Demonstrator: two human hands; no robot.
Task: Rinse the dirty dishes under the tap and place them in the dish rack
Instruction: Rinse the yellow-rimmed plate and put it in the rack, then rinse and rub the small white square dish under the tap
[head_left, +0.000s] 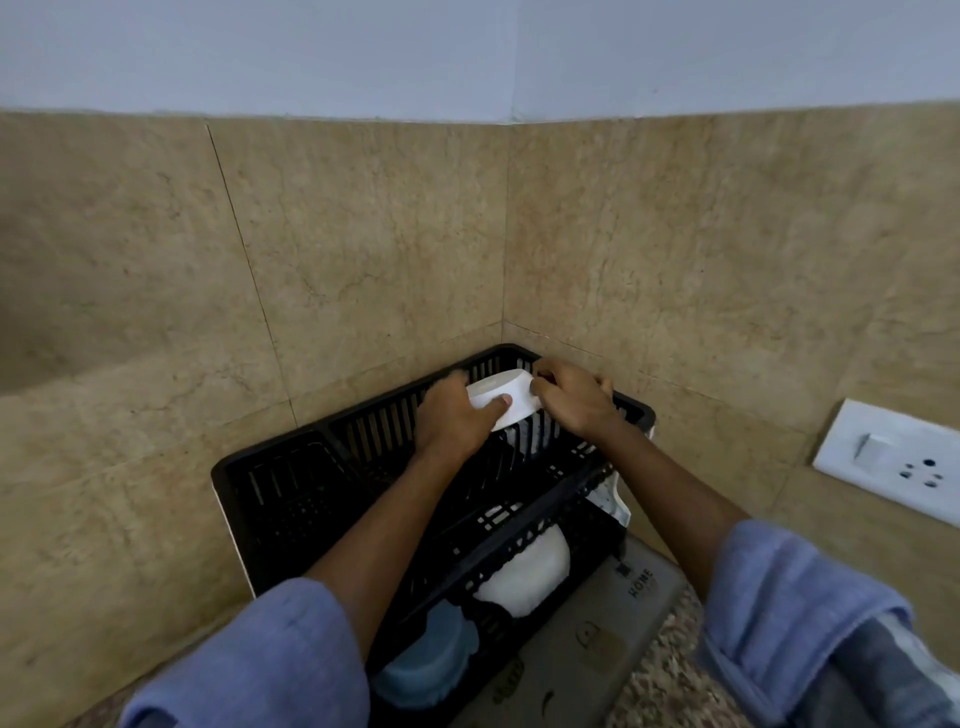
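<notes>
Both my hands hold a white bowl (501, 397) upside down over the far corner of the black dish rack (291, 483), which sits in the corner of the tan tiled wall (363, 234). My left hand (452, 418) wraps its fingers (503, 401) around the bowl's near side; my right hand (574, 397) pinches its far rim. My blue sleeves (270, 660) are pushed up my forearms. On the rack's lower level sit another white bowl (530, 571) and a blue bowl (431, 660). A grey mat (587, 649) lies under the rack on the speckled bench (670, 686). A white switch and socket plate (893, 460) is fixed to the right-hand wall.
</notes>
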